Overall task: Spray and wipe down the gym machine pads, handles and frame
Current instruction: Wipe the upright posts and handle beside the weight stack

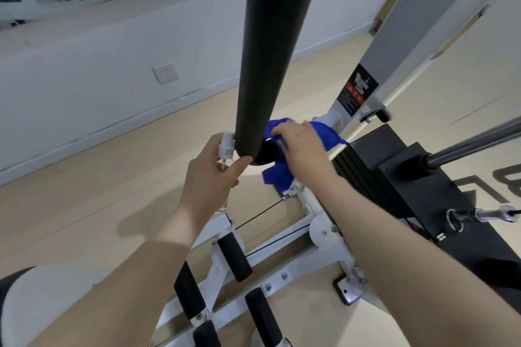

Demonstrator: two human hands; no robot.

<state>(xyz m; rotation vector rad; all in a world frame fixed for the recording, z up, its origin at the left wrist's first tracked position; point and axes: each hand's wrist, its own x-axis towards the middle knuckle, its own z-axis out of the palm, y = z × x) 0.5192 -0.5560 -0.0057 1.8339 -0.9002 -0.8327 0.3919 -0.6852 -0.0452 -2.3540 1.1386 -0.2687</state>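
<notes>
Gym machine frame, painted pale grey-white, rises at the right of the head view and spreads across the tan floor below, where white tubes carry several short black foam rollers. Straight down the middle of the view hangs a long black padded bar, its lower end close to both hands. The left hand has its fingers curled around a small spray bottle, whose white nozzle pokes out above the fist just beside the bar's end; the thumb lies against the underside of the padding. The right hand presses a blue cloth against the end of the bar and the white joint behind it, its fingers bent over the fabric and gripping it, with a loose corner of cloth hanging below the palm. A thin ring shows on one finger of that hand. A black warning label is stuck on the upright just above the cloth. To the right stands the black weight stack, with a chrome bar jutting out from it and a thin black cable running across the base. A white wall socket sits on the wall at the left, above the skirting.
</notes>
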